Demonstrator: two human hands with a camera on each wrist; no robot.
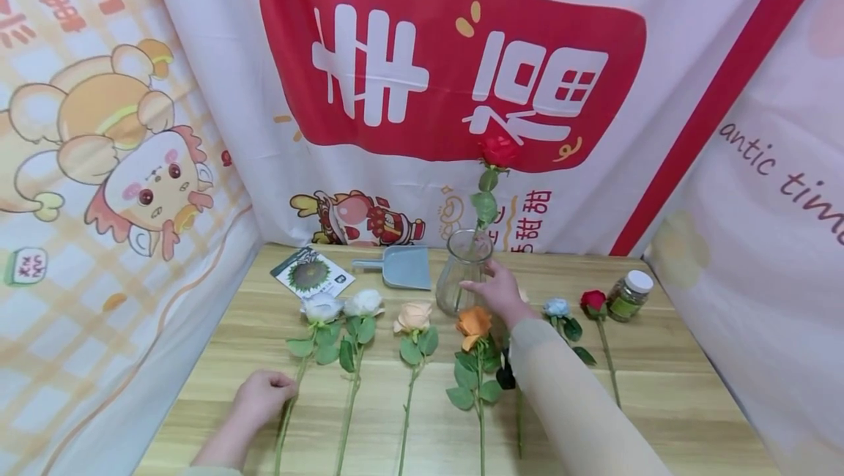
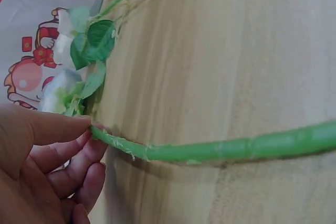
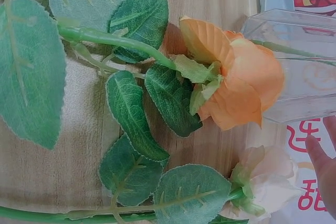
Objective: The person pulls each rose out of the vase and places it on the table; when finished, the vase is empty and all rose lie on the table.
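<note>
My left hand (image 1: pixel 262 397) pinches the green stem of a pale blue-white artificial rose (image 1: pixel 321 307) between thumb and fingertips; the stem (image 2: pixel 210 151) runs close along the table. Beside the clear glass vase (image 1: pixel 450 282) is my right hand (image 1: pixel 502 294), its thumb and fingers spread at the vase's right side. A tall red rose (image 1: pixel 497 151) stands upright in that vase. In the right wrist view, straight fingers (image 3: pixel 317 153) show at the right edge near the vase, and an orange rose (image 3: pixel 244 85) lies in front of it.
On the wooden table (image 1: pixel 316 417) lie a white rose (image 1: pixel 364 303), a peach rose (image 1: pixel 413 317), a small blue rose (image 1: pixel 556 307) and another red rose (image 1: pixel 593 300). Behind them are a seed packet (image 1: pixel 312 273) and a grey-blue dustpan (image 1: pixel 405 268). A white-lidded jar (image 1: pixel 628 296) stands at right.
</note>
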